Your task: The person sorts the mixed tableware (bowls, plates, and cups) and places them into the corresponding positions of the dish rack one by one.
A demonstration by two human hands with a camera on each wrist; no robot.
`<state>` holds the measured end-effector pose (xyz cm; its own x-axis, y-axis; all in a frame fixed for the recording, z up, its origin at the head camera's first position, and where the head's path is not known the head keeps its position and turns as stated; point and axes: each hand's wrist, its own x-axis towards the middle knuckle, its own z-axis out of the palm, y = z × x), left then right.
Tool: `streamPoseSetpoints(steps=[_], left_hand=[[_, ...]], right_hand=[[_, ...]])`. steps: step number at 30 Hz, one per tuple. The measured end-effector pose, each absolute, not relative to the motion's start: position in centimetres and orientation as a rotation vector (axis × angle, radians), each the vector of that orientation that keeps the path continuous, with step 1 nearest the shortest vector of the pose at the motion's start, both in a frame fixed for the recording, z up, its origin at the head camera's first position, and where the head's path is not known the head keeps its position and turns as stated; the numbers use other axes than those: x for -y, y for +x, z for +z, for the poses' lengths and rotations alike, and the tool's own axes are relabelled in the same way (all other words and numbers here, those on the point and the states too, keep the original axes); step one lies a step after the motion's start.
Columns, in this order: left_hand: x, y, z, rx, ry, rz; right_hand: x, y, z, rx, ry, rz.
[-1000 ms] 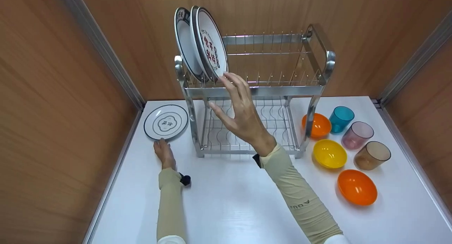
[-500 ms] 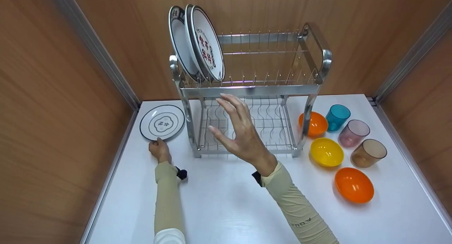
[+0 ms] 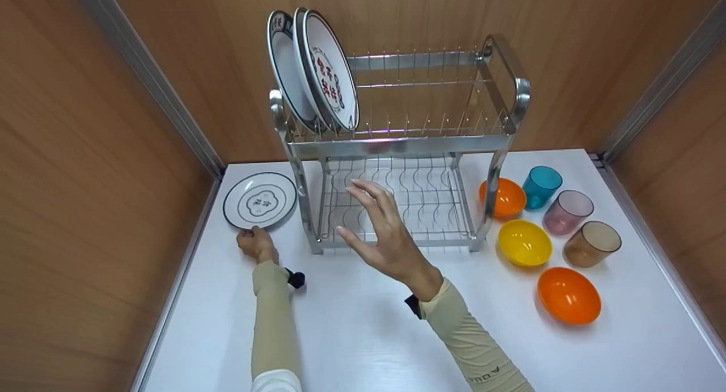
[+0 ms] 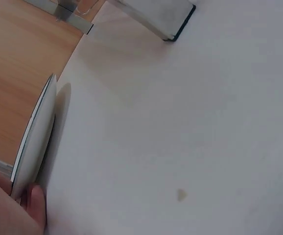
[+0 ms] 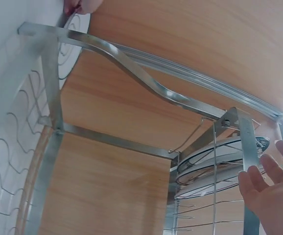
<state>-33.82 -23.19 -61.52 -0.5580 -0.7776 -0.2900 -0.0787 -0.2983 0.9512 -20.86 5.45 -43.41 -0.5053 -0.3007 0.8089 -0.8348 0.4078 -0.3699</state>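
My left hand pinches the near rim of a white plate with dark rings, left of the metal dish rack. In the left wrist view, fingers lie under the plate's rim, and its near edge is raised off the table. My right hand hovers in front of the rack's lower tier with spread, slightly bent fingers and holds nothing. Three plates stand on edge at the left end of the upper tier. The right wrist view shows them beyond my right hand's fingers.
Right of the rack stand two orange bowls and a yellow bowl. Beside them are a teal cup, a pink cup and a brown cup. Wooden panels enclose the white table on the left, back and right.
My right hand has come down from beside the racked plates to in front of the lower tier. My left hand has closed on the flat plate's near rim.
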Motion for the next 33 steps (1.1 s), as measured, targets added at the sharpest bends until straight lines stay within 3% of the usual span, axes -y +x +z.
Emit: streamPoseSetpoints(steps=[20, 33], left_hand=[[22.3, -31.8, -61.6, 0.985, 0.924, -2.042], [22.4, -28.7, -60.8, 1.018, 0.920, -2.040]], right_hand=[[-6.6, -19.9, -47.1, 2.164, 0.903, 1.118], [-6.9, -18.9, -49.8, 2.219, 0.898, 1.165]])
